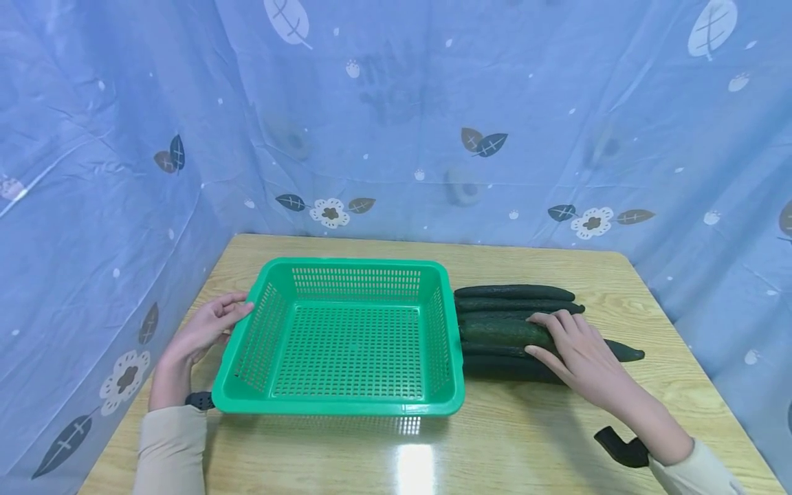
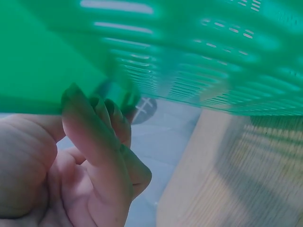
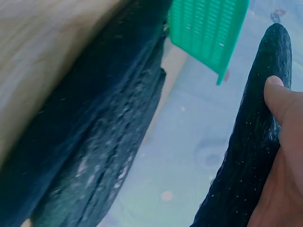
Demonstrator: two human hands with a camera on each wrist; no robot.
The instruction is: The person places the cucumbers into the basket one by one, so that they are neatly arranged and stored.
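A green plastic basket [image 1: 340, 407] with slotted walls holds nothing inside in the head view. My left hand [image 1: 213, 323] grips its left rim, with the thumb on top and the fingers [image 2: 94, 142] curled under the edge. To the right of the basket, my right hand [image 1: 578, 350] holds a dark green cucumber [image 1: 504, 333] between thumb and fingers. In the right wrist view this cucumber [image 3: 236, 156] is apart from the others. Several more cucumbers [image 1: 513, 292] lie side by side on the table, their left ends close to the basket's right wall.
The wooden table [image 1: 495, 454] has rounded back corners. Blue patterned cloth [image 1: 396, 137] hangs behind it and at both sides. A black wrist strap [image 1: 621, 448] shows by the right forearm, and another dark strap [image 1: 199, 400] by the left.
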